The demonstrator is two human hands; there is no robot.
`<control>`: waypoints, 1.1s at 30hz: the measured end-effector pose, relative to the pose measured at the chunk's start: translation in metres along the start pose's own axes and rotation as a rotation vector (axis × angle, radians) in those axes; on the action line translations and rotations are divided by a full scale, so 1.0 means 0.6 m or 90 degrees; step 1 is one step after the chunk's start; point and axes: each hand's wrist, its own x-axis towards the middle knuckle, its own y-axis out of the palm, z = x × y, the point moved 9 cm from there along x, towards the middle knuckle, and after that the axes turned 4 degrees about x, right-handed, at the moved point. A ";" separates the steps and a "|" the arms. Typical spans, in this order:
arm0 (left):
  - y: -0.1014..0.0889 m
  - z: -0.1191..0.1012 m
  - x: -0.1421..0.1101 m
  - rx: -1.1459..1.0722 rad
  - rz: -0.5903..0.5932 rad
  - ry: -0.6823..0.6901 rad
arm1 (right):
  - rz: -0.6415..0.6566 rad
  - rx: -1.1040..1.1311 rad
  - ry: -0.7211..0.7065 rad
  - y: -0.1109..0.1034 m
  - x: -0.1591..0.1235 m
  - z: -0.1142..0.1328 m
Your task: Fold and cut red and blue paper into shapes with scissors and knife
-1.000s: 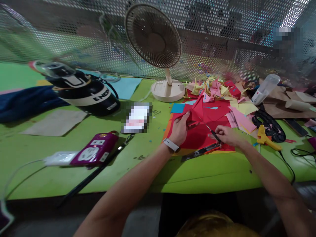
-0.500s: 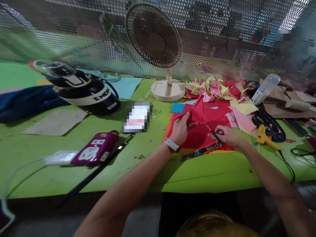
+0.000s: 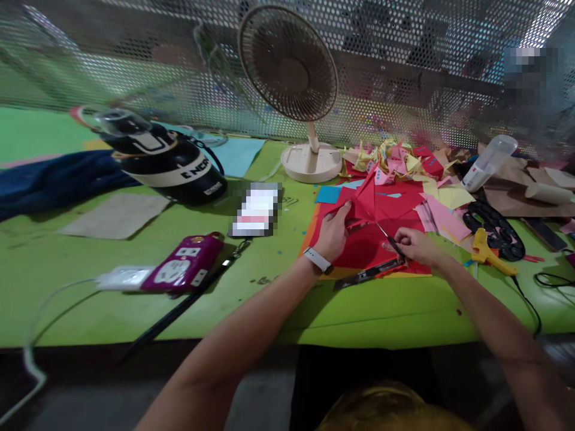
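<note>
A perforated metal screen [image 3: 381,78] rises behind the green table [image 3: 359,317]

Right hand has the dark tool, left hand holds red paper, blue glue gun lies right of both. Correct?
No: the glue gun is yellow, not blue, in the head view. It does lie right of both hands; the right hand has the dark tool, the left hand red paper.

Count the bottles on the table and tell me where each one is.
2: a black bottle left of the fan, and a clear bottle right of the folded-paper heap. Others could be hidden behind the clutter.
</note>
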 end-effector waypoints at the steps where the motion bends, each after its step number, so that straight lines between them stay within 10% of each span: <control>1: 0.000 0.001 0.000 0.002 0.000 -0.001 | -0.002 -0.002 0.001 -0.001 0.000 0.000; 33: 0.003 -0.004 0.002 -0.024 0.010 -0.001 | -0.022 0.059 0.020 -0.003 -0.007 0.016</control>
